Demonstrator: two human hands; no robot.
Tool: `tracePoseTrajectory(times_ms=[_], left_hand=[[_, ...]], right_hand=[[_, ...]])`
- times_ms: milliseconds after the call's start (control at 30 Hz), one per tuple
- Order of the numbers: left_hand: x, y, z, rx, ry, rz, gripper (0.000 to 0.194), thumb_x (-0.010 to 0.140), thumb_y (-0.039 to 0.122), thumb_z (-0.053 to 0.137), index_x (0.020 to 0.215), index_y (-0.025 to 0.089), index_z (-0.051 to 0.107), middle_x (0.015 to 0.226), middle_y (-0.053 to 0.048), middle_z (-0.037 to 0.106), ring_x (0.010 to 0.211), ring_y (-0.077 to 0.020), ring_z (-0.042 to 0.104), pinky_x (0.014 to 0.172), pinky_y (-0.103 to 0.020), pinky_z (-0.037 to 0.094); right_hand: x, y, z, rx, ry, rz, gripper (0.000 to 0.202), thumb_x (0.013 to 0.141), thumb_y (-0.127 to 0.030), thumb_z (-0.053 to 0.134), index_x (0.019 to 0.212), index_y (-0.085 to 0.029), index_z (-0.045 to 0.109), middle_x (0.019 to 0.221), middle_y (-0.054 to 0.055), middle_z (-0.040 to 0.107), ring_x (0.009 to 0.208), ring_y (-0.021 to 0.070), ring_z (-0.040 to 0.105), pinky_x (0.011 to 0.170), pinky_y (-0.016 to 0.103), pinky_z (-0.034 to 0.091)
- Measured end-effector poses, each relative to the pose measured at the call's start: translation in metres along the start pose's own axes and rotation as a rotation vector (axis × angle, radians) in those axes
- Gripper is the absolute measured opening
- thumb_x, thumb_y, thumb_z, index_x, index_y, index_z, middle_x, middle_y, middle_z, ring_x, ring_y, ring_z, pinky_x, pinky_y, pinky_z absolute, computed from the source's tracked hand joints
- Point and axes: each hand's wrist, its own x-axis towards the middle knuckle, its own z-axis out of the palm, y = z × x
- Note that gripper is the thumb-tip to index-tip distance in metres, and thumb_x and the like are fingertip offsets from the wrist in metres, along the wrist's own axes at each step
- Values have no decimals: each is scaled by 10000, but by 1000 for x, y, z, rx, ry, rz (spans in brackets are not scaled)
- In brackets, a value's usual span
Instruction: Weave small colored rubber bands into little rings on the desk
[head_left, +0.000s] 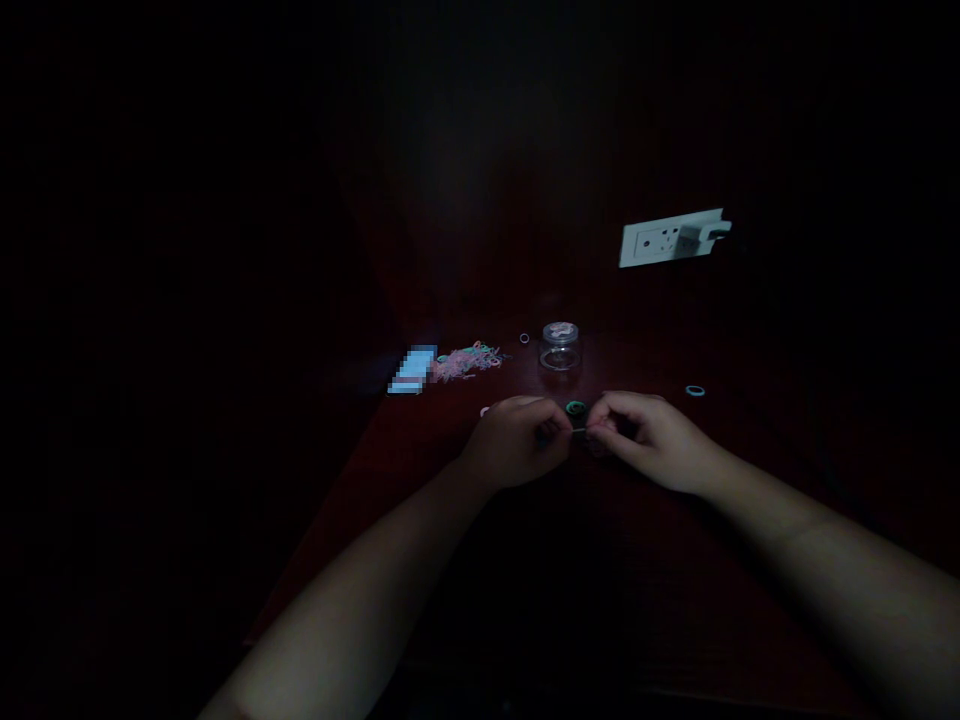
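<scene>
Both hands meet over the dark red table (360, 490), thumbs and fingertips pinched. Between them runs a thin pale elastic band (578, 431), one end in my left hand (520, 440) and the other in my right hand (656, 440). A green elastic band (575, 408) lies just beyond the fingertips. Partly covered by my left hand is a pinkish band (485, 411). Behind the hands stands a clear jar (560, 358) with its lid on. To the left of the jar lies a heap of coloured elastic bands (469, 362).
A lit phone (413, 370), its screen blurred out, lies by the table's left edge. A blue band (695, 390) lies off to the right, and a small pale ring (524, 338) near the jar. On the wall is a white socket (667, 238) with a plug. The room is very dark.
</scene>
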Motion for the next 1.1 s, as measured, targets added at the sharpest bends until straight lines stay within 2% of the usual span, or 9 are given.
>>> tracePoseTrajectory(times_ms=[267, 1100], left_hand=[[0, 1, 0, -17, 7, 4, 51, 830, 219, 588, 821, 196, 632, 772, 7, 668, 703, -117, 613, 669, -260, 477], [1, -2, -1, -1, -14, -4, 48, 804, 212, 603, 794, 186, 642, 749, 10, 664, 687, -110, 593, 644, -250, 453]], right_hand=[[0, 0, 0, 5, -2, 8, 167, 902, -297, 562, 803, -174, 617, 646, 5, 598, 576, 125, 529, 543, 250, 419], [0, -5, -1, 17, -34, 5, 95, 812, -207, 601, 725, -182, 571, 613, -22, 545, 546, 107, 478, 518, 234, 393]])
